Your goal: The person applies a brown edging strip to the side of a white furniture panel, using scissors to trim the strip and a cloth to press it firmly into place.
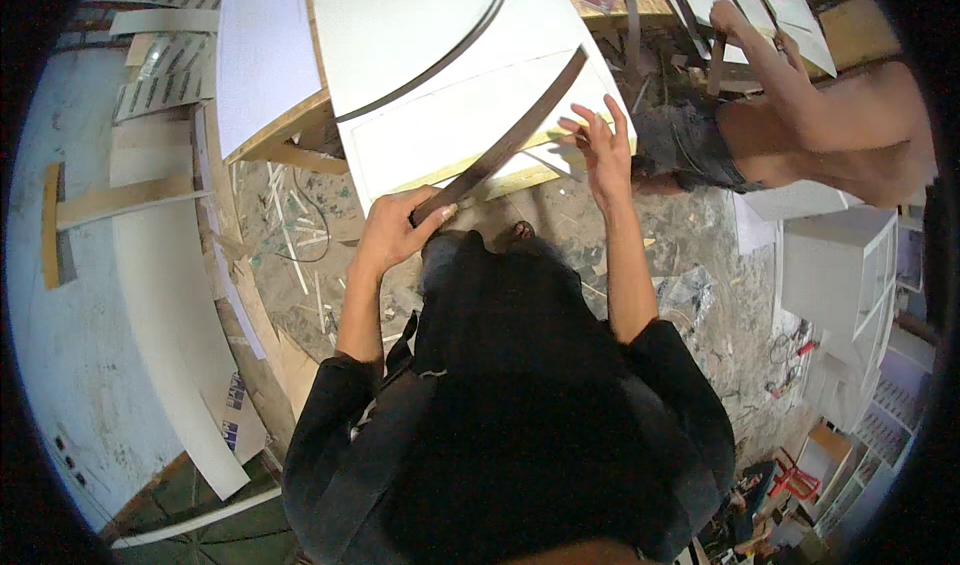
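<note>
While the long, flat, dark-brown strip [514, 141] slants over the broad white panel [415, 27], I see the left hand [395, 230] gripping its near end, probably to steady it; the right hand [606, 157], spread and empty, hovers beside it.

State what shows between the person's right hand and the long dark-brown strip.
Head view: part of the flat white board and a yellowish band show there.

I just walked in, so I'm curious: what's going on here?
Someone's left grip holds one end of a dark brown strip reaching over a white panel. Their right grip is open, near the panel's right edge. A curved dark strip lies farther up the panel. A co-worker is at the right.
</note>
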Motion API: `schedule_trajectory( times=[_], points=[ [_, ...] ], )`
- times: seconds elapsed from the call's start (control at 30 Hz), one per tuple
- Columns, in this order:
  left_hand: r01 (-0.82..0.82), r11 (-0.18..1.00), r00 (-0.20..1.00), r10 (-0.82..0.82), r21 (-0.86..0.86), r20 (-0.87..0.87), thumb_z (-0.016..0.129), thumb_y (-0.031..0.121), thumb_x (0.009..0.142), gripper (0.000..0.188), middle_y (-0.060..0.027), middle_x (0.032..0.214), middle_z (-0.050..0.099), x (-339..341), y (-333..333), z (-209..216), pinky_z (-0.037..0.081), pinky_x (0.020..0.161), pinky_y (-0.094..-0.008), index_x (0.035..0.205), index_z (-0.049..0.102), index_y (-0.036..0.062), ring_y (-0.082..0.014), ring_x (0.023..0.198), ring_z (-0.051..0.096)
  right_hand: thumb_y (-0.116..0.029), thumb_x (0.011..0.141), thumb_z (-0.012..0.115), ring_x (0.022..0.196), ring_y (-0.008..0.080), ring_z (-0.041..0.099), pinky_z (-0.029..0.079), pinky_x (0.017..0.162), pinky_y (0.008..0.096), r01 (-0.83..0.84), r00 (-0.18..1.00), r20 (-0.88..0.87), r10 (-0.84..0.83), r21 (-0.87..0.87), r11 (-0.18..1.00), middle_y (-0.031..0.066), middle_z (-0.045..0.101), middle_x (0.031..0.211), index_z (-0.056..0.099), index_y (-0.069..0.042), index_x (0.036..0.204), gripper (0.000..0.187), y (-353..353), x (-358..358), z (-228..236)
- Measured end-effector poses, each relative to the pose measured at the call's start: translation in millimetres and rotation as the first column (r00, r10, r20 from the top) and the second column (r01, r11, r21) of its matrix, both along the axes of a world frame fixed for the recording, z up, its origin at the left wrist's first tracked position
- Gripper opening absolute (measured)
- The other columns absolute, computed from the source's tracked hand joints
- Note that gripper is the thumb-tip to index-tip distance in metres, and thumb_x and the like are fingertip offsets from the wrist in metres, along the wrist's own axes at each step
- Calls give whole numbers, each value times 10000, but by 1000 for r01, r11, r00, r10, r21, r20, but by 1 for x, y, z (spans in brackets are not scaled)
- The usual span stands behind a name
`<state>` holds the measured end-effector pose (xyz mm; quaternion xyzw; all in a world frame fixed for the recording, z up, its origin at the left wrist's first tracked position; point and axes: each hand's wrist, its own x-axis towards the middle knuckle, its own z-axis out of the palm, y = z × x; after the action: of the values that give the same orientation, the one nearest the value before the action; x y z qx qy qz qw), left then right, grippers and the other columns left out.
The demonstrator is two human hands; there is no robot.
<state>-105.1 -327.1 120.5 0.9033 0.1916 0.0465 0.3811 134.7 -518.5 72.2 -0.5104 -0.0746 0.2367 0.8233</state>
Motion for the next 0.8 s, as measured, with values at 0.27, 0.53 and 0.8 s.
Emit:
schedule_trajectory(
  times=[0.27,0.53,0.8],
  points=[
    [155,987,985,-151,50,-85,702,358,820,355,-167,843,687,-1,6,0,503,631,-381,1058,701,95,-337,658,642,-81,848,696,963,174,623,530,793,310,39,977,213,-10,-132,991,107,635,1158,447,-62,1367,575,-21,27,-22],
    [284,958,959,-285,41,7,730,335,790,348,-126,913,705,-9,25,11,523,656,-367,1066,701,125,-311,688,655,-212,766,709,1194,274,497,312,1082,448,183,-149,685,714,-690,700,95,569,1264,596,-154,1242,493,-3,12,49],
    [171,950,982,-187,261,38,700,244,837,327,-75,859,650,-38,76,-24,515,606,-363,1153,645,184,-265,677,644,-350,740,697,748,218,503,422,777,361,314,-19,636,772,-729,608,40,531,783,532,-271,1365,651,-36,41,7]
  ],
)
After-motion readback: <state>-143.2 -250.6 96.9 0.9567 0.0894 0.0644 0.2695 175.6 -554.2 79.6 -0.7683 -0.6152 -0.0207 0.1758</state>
